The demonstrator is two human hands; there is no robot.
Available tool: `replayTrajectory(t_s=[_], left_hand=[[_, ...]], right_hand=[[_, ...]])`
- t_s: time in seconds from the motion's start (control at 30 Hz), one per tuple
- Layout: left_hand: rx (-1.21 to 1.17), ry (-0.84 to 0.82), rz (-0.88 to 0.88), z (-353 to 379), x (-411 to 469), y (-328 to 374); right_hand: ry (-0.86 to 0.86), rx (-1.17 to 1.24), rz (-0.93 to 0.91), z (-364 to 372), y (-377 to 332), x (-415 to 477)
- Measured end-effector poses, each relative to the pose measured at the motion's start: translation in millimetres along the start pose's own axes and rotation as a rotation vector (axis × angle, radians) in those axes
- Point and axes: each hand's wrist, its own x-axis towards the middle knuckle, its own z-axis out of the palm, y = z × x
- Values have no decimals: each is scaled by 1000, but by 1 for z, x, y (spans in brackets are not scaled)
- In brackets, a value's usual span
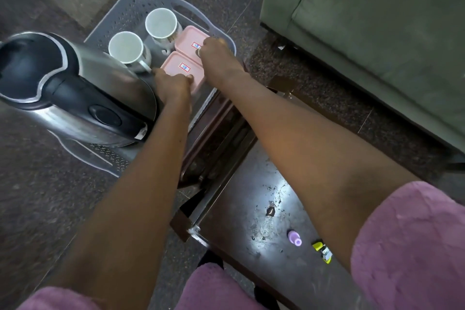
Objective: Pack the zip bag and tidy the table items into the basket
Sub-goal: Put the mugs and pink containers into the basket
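Observation:
A grey perforated basket [141, 0] sits on the floor. It holds a steel and black kettle [75, 88], two white mugs [125, 46] [161, 23] and two pink lidded boxes, each with a labelled sticker. My left hand [172, 84] grips the near edge of the nearer pink box [177, 64]. Over the far pink box [190, 39], my right hand [214, 54] has its fingers curled on the box's right side. No zip bag is in view.
A dark table [251, 209] stands at the lower right with a small purple bottle [295, 237], a yellow-green item [323, 250] and scattered bits on it. A green sofa [377, 33] fills the upper right. The floor is dark speckled stone.

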Motion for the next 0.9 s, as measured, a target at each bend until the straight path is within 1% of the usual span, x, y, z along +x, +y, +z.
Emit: replayTrajectory(t_s=[0.07, 0.13, 0.17, 0.2, 0.23, 0.3, 0.37, 0.43, 0.47, 0.53, 0.57, 0.6, 0.67, 0.7, 0.83, 0.9], left_hand=[[-38, -13, -4, 0, 0, -1], [-56, -15, -47, 0, 0, -1], [-34, 6, -53, 1, -3, 0], [23, 48, -23, 1, -10, 0], [84, 98, 49, 2, -23, 1], [97, 160, 269, 6, -61, -1], [76, 154, 473, 15, -107, -11], [14, 40, 608, 28, -148, -30], [15, -33, 642, 33, -166, -43], [67, -187, 670, 43, -203, -75], [110, -263, 670, 47, -223, -94], [159, -335, 673, 50, -242, -114], [250, -478, 688, 53, -278, -152], [288, -548, 700, 55, -297, -170], [418, -778, 694, 63, -370, -229], [483, -894, 697, 69, -409, -252]], right_hand=[[34, 28, 14, -2, 1, -6], [129, 67, 26, -2, 1, -19], [190, 81, 21, -2, 3, -30], [252, 99, 20, 1, 5, -42], [306, 126, 27, 3, 7, -56], [384, 189, 79, 10, 14, -88], [437, 235, 173, 19, 26, -128], [466, 343, 304, 34, 41, -168], [443, 473, 409, 42, 48, -190], [416, 701, 638, 57, 62, -236], [427, 741, 745, 66, 69, -261], [435, 665, 804, 76, 76, -288], [459, 647, 938, 92, 83, -339], [476, 703, 1024, 100, 87, -364], [507, 791, 1321, 130, 109, -459], [481, 736, 1387, 137, 118, -505]])
